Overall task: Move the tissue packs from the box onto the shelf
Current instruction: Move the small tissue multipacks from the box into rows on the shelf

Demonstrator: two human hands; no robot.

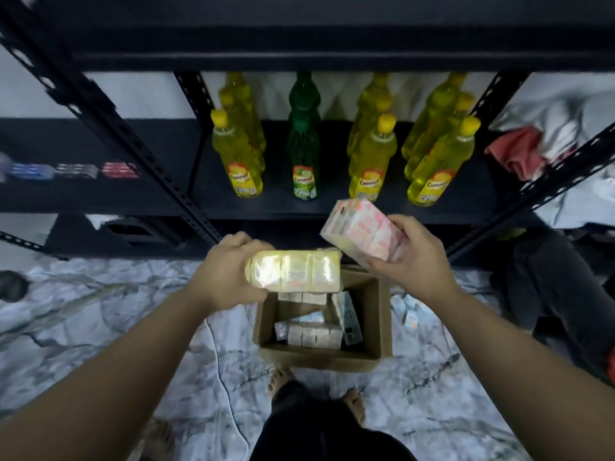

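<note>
Tissue packs are split between the hands and the box. The left hand [229,274] grips a yellow pack [296,271] by its left end, holding it level above the box's [319,356] 12 o'clock edge. The right hand [412,257] clasps a pink pack [359,229], tilted with its far end toward 11 o'clock, in front of the shelf [332,207]. Both packs are in the air, clear of the shelf board. More packs [314,334] lie inside the open cardboard box on the floor, one blue pack [347,316] leaning against its 3 o'clock wall. A few loose packs [407,309] lie on the floor just beyond that wall. On the shelf stand yellow bottles [238,158] and one green bottle [304,154]. Bare feet [281,377] stand at the box's 6 o'clock side.
</note>
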